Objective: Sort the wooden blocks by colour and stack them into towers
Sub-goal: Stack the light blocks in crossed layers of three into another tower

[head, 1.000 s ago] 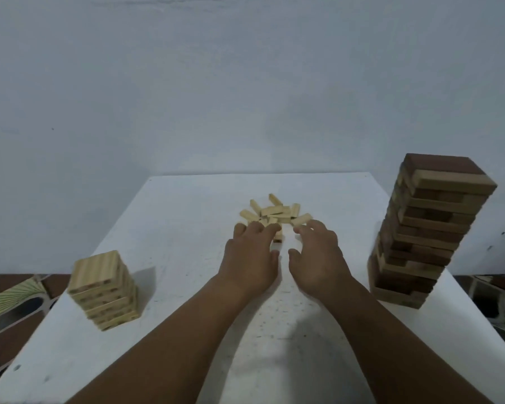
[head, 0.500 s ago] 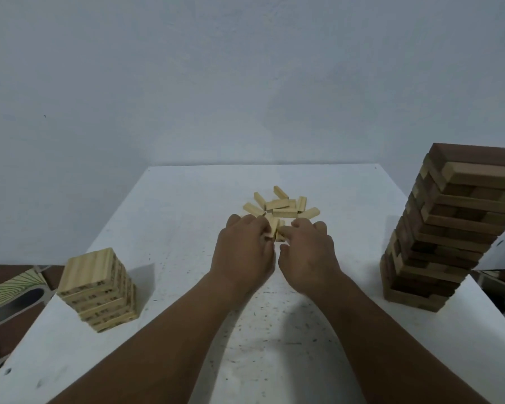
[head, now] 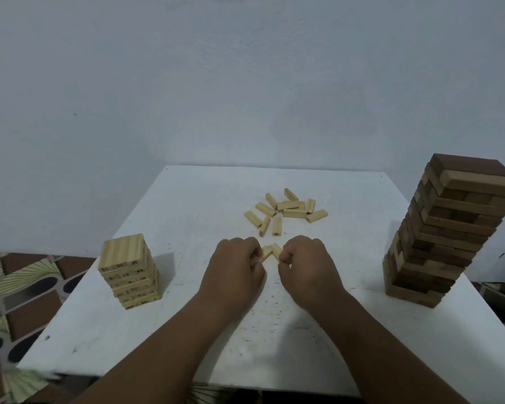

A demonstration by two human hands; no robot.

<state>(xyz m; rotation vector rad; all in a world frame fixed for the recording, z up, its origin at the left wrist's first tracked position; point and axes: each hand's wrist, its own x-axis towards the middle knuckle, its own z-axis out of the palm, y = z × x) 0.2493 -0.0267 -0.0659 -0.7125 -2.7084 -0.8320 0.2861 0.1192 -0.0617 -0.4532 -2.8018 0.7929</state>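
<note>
Seen from the head camera, a person's two hands meet over the middle of a white table (head: 187, 330), each holding a pale wooden block. The left hand (head: 233, 272) has its fingers curled in a closed grip around one light block (head: 265, 252), while the right hand (head: 306, 266) pinches a second light block (head: 277, 249); the two blocks touch at their tips between the knuckles. Just beyond the hands lies a loose scatter of light blocks (head: 286, 212), flat on the table and partly overlapping. On the table's left side stands a short tower of light blocks (head: 129, 271). Near the right edge rises a much taller tower of dark and mid-brown blocks (head: 446, 228), its layers slightly askew. A patterned tiled floor (head: 18, 287) shows past the table's left edge.
</note>
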